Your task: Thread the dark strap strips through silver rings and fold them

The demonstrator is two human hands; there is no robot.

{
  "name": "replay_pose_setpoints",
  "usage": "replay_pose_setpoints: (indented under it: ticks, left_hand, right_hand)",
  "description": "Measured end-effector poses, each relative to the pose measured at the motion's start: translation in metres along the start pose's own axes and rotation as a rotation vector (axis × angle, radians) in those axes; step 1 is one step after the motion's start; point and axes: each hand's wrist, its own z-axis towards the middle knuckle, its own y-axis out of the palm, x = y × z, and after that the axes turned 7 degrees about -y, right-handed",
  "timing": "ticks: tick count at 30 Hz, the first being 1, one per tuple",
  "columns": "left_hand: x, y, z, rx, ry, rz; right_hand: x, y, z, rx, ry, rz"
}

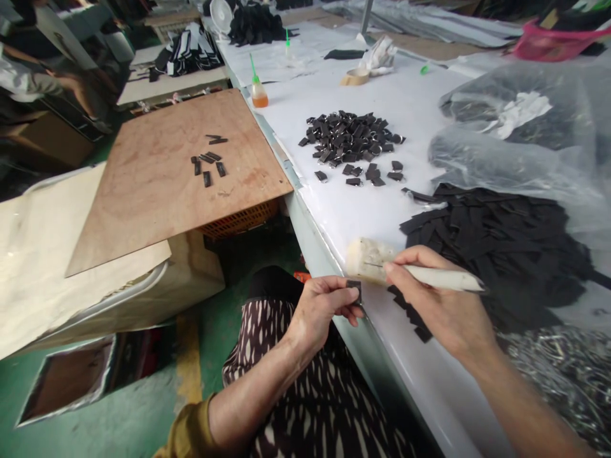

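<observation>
My left hand [329, 299] pinches a small black strap piece [354, 290] at the table's front edge. In my right hand [439, 305] is a white-handled tool [443, 278], gripped like a pen. Its thin dark tip reaches over a cream foam-like block [367, 257]; I cannot tell whether it touches the block. A few short black pieces [410, 315] lie on the table below my right hand. Beyond the block is a heap of black strap pieces with metal rings [351, 140]. To the right sits a pile of loose black straps [496, 242].
Many metal rings [563, 369] lie at the lower right. Clear plastic bags [515, 146] cover the right side. A bottle with orange liquid [258, 95] and a tape roll [356, 77] stand farther back. Several black pieces rest on a wooden board [181, 197] at left.
</observation>
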Motion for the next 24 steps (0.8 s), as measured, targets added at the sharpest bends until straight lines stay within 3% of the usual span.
replay_pose_setpoints:
  ticks: [10,19,24]
  left_hand:
    - [0.0023,0.0015,0.0077,-0.022,-0.084,-0.009]
    - [0.0008,0.0009,0.0061,-0.035,-0.073,-0.001]
    - [0.0018,0.0029,0.0021,-0.013,-0.059,0.003]
  right_hand:
    - [-0.0016,0.0083,0.0078,-0.086,0.023,-0.064]
    - [-0.0037,0.0059,0.0039,-0.046,0.021,-0.025]
    - [-0.0016,0.0042,0.0000,-0.033,0.149,0.138]
